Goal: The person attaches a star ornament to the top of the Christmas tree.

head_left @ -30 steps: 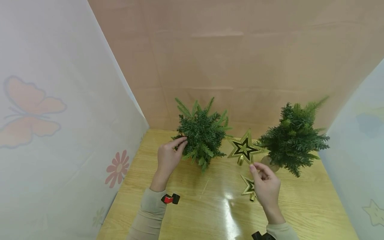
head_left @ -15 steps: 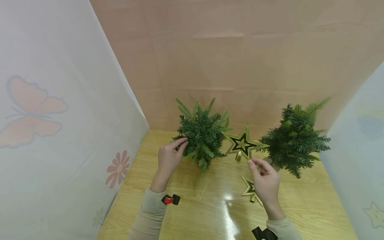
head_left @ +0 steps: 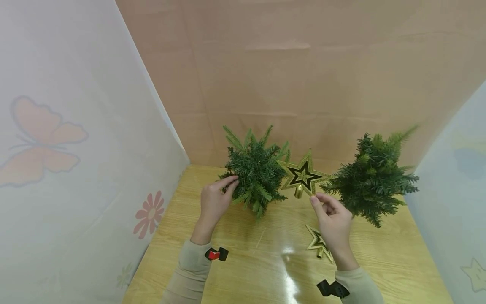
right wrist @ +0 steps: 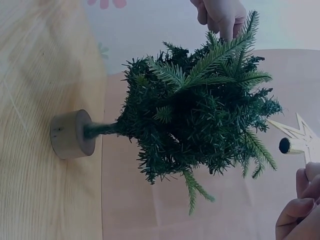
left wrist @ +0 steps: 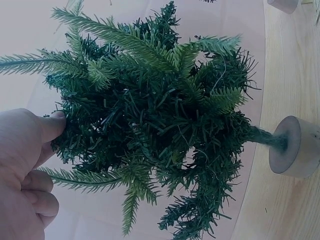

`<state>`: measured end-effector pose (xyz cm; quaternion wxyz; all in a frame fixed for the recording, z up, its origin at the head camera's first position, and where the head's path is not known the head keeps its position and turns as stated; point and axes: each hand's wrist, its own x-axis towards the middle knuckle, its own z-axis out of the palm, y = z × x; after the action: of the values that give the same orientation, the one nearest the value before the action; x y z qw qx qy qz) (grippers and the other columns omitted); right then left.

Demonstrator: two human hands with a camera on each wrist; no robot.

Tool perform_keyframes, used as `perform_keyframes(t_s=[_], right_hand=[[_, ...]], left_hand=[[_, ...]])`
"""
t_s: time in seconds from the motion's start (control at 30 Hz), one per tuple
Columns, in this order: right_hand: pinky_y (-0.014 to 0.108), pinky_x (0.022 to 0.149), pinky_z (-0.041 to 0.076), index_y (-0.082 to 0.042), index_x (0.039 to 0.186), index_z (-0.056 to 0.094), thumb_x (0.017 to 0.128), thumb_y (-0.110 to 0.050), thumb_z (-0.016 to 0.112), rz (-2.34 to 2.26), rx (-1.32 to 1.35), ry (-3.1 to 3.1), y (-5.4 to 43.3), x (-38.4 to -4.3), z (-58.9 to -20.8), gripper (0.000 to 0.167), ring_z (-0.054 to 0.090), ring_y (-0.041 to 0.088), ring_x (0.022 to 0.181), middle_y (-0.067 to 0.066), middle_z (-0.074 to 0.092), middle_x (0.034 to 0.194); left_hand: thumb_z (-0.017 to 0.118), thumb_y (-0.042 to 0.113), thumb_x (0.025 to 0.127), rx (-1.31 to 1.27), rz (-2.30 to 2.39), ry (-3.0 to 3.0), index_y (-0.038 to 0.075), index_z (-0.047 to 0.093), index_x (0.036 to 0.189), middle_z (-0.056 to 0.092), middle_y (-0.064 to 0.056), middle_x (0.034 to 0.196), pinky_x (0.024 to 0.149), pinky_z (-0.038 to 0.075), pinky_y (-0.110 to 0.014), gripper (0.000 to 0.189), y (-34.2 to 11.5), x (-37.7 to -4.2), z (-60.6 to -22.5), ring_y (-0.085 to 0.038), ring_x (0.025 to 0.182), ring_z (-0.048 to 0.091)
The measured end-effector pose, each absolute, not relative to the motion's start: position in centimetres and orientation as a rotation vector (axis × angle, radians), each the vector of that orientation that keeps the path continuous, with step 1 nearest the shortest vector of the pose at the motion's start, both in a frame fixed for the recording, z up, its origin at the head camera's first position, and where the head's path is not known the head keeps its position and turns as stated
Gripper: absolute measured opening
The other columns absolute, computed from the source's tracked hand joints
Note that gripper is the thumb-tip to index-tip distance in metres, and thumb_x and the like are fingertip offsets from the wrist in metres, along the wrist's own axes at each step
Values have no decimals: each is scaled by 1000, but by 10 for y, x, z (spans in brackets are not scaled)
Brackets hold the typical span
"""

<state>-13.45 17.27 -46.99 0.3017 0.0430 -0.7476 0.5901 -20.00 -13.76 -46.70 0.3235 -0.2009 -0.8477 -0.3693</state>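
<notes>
My left hand (head_left: pixel 216 200) pinches a branch on the left side of a small artificial Christmas tree (head_left: pixel 254 169), which stands upright on a round wooden base (left wrist: pixel 297 147). Between thumb and fingertips, my right hand (head_left: pixel 336 221) holds a gold star tree topper (head_left: pixel 303 176) by one of its lower points. The topper's hollow socket (right wrist: pixel 295 145) hangs below the star, just off the tree's upper branches in the right wrist view. In the head view the star overlaps the tree's right edge.
A second small Christmas tree (head_left: pixel 373 181) stands at the right of the wooden table (head_left: pixel 258 266). Another gold star topper (head_left: pixel 318 242) lies on the table, partly behind my right hand. A brownish backdrop (head_left: pixel 265 76) rises behind, with pale printed panels (head_left: pixel 114 126) at both sides.
My right hand has moved up and slightly left with the star topper, closer to the left tree. The left hand stays at its branch.
</notes>
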Motion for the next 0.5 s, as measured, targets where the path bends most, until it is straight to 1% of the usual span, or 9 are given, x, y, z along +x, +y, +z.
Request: perform_keyframes(t_s=[0.13, 0.27, 0.4, 0.5], right_hand=[[24, 39, 27, 10, 106, 74, 91, 9, 75, 1621, 90, -1997, 171, -136, -465, 14, 38, 6, 47, 10, 53, 59], [25, 40, 27, 6, 107, 76, 92, 5, 76, 1628, 82, -2020, 172, -142, -468, 15, 37, 8, 47, 6, 51, 59], [27, 40, 26, 7, 107, 76, 93, 6, 74, 1625, 86, -2026, 170, -148, -468, 14, 35, 7, 45, 4, 50, 56], [26, 39, 26, 11, 107, 74, 93, 10, 72, 1618, 103, -2023, 167, -152, -467, 14, 34, 6, 45, 3, 49, 56]], left_hand=[[78, 15, 96, -523, -970, -2227, 10, 83, 110, 79, -8, 85, 36, 26, -23, 16, -137, -199, -467, 10, 39, 18], [79, 14, 95, -520, -972, -2222, 10, 83, 110, 79, -7, 84, 36, 25, -22, 16, -137, -199, -469, 11, 39, 17], [80, 13, 94, -522, -973, -2212, 10, 83, 110, 78, -6, 80, 36, 23, -22, 17, -137, -201, -470, 12, 40, 14], [80, 12, 94, -520, -972, -2218, 10, 83, 111, 77, -6, 79, 36, 23, -22, 17, -137, -201, -469, 12, 40, 14]])
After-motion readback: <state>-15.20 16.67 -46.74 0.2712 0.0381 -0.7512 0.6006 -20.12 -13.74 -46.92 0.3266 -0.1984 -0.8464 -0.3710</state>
